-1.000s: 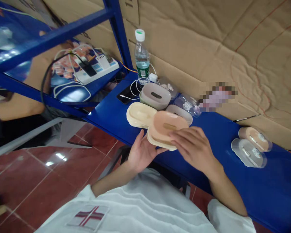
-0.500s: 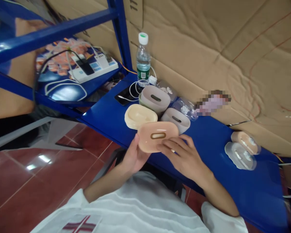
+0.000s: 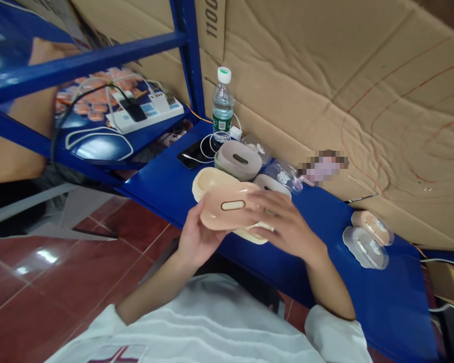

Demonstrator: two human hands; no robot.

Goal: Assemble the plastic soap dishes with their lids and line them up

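My left hand (image 3: 200, 234) is closed around the left end of a peach oval soap dish (image 3: 215, 214), its thumb on the near rim. The dish has a slot in its middle, with a pale colour showing through. My right hand (image 3: 287, 224) is at the dish's right end, its fingers slightly blurred and curled around a cream tray (image 3: 251, 236) that sticks out below the peach dish. Just behind, a cream dish (image 3: 208, 179) lies on the blue table (image 3: 318, 262). A grey slotted box (image 3: 239, 156) sits beyond it, and another grey box (image 3: 274, 184) is partly hidden by my right hand.
Clear plastic covers (image 3: 283, 176) lie behind the boxes. A water bottle (image 3: 222, 111), a phone (image 3: 191, 154) and a white cable stand at the back left. Two packed dishes (image 3: 366, 247) are at right. A person's arm (image 3: 30, 116) shows beyond the blue frame (image 3: 136, 48).
The peach dish has shifted slightly left and tilted. The cream tray now shows below it. My right hand's fingers have moved from the dish's front to its right end. The view has shifted slightly.
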